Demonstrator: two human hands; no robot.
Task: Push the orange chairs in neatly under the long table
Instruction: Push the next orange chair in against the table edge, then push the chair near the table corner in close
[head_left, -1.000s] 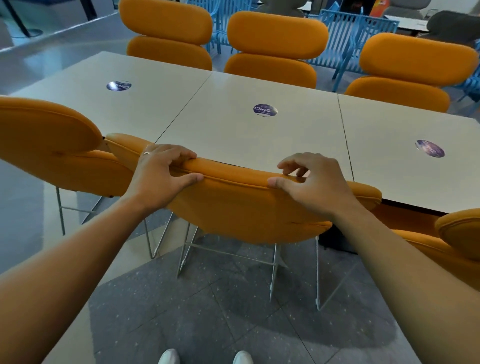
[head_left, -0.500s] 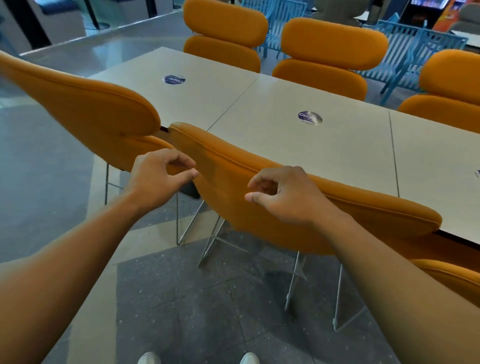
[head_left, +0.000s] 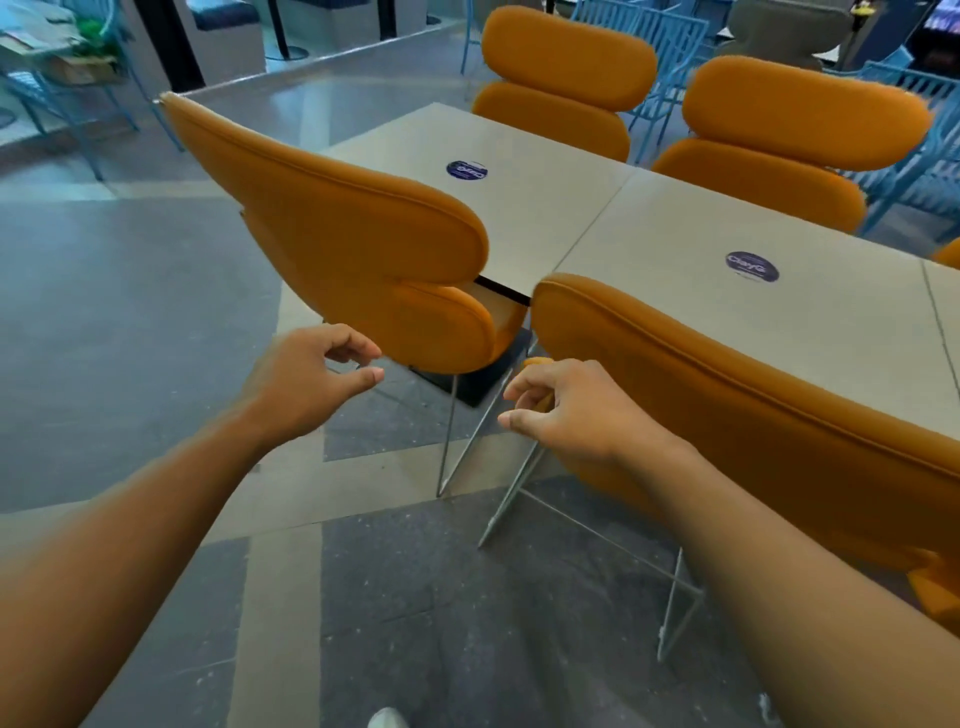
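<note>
Two padded orange chairs on thin metal legs, left chair (head_left: 363, 244) and right chair (head_left: 737, 395), stood backs-out against the long beige table (head_left: 649, 234). Left hand (head_left: 306, 384) and right hand (head_left: 576, 410) hovered loosely curled, grasping nothing.

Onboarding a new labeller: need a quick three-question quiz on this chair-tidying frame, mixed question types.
1. True or false: the left hand grips a chair back.
2. How many round stickers show on the long table?
3. Which chair is nearer the right hand: A) the left orange chair, B) the right orange chair?

Key: 1 false, both hands are empty and loosely curled. 2 two. 3 B.
</note>
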